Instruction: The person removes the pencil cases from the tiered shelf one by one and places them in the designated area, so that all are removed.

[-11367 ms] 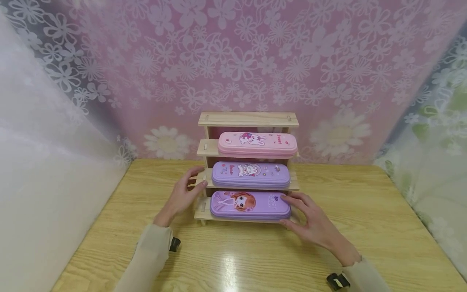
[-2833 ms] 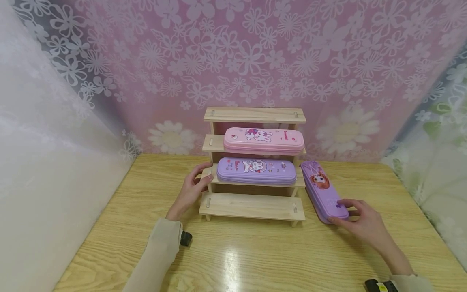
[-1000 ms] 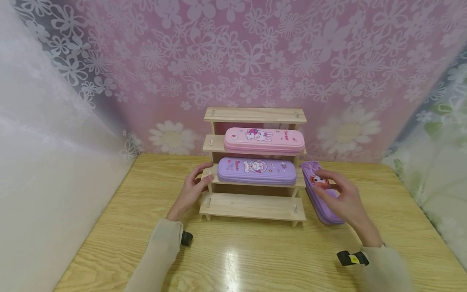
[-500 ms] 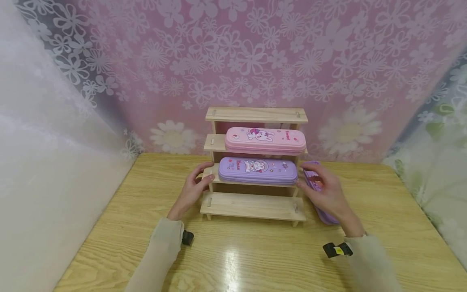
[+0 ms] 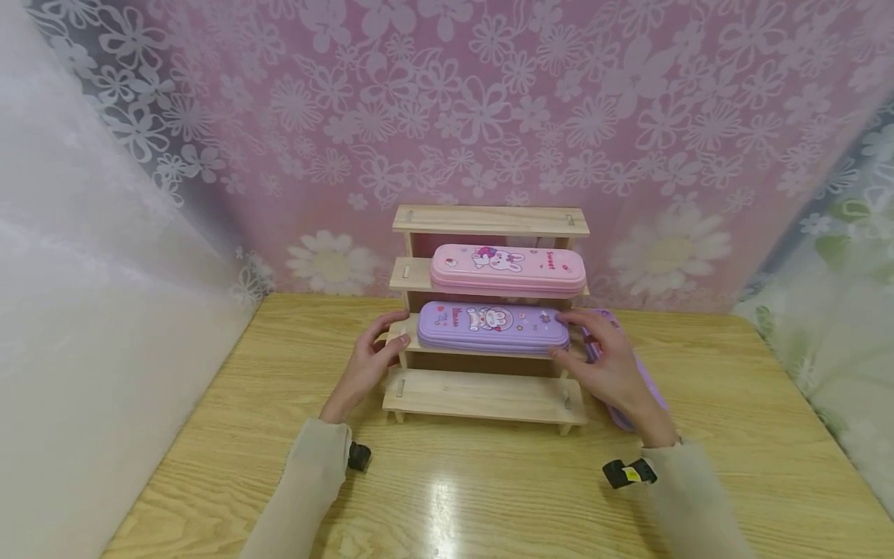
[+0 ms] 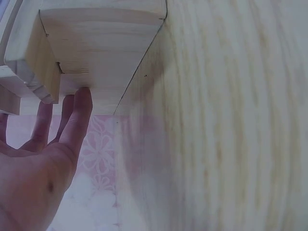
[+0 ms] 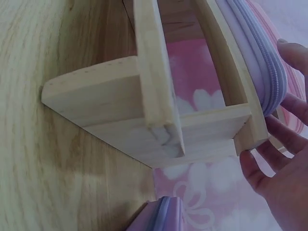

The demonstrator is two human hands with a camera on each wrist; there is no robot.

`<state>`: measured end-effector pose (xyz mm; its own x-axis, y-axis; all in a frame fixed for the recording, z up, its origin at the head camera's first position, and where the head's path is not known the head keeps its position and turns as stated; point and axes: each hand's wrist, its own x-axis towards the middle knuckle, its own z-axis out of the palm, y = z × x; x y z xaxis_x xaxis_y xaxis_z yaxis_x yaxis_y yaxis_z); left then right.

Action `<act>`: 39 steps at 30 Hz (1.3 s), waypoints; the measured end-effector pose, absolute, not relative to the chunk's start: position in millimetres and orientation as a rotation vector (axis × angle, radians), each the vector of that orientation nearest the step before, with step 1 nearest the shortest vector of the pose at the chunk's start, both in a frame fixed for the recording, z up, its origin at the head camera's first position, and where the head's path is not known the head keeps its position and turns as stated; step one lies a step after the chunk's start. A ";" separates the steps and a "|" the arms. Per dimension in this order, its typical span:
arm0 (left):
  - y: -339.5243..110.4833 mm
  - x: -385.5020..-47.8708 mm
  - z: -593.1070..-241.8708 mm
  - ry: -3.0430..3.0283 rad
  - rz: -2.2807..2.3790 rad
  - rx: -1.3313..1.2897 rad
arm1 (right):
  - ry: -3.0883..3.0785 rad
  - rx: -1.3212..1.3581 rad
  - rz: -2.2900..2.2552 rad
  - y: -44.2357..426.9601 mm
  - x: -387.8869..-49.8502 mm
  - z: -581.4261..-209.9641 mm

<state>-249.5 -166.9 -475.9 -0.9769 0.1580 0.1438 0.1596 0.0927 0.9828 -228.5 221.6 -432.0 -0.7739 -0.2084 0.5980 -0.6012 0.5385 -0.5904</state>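
A pink flowered backdrop (image 5: 447, 101) stands behind the yellow wood-grain tabletop (image 5: 230, 466). The right hand (image 5: 609, 369) pinches one end of a long, rounded, pale purple zip case (image 5: 478, 332) with a bunny on it. The case sits on a pale wooden step rack (image 5: 482, 394), to that hand's left, its long side running across toward the left hand (image 5: 366, 361), which holds the rack just past the case's other end.

We find room over the lowest shelf (image 5: 483, 394); right of the wooden rack (image 5: 491, 220), a purple pencil case (image 7: 165, 216) obstructs us.
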 end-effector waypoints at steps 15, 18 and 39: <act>-167.1 -249.5 -476.7 -2.327 -2.068 -0.330 | -2.440 0.557 1.399 209.1 -216.7 -435.5; -166.6 -248.5 -475.7 -2.325 -2.077 -0.324 | -2.452 0.565 1.401 208.1 -219.1 -435.7; -167.0 -248.5 -477.3 -2.304 -2.089 -0.352 | -2.700 0.575 1.213 209.7 -227.2 -424.7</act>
<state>-248.5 -167.0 -477.3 -0.9746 0.1575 0.1592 0.1739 0.0838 0.9812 -227.2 209.7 -424.7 -0.9197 -0.2896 0.2653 -0.3906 0.6054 -0.6935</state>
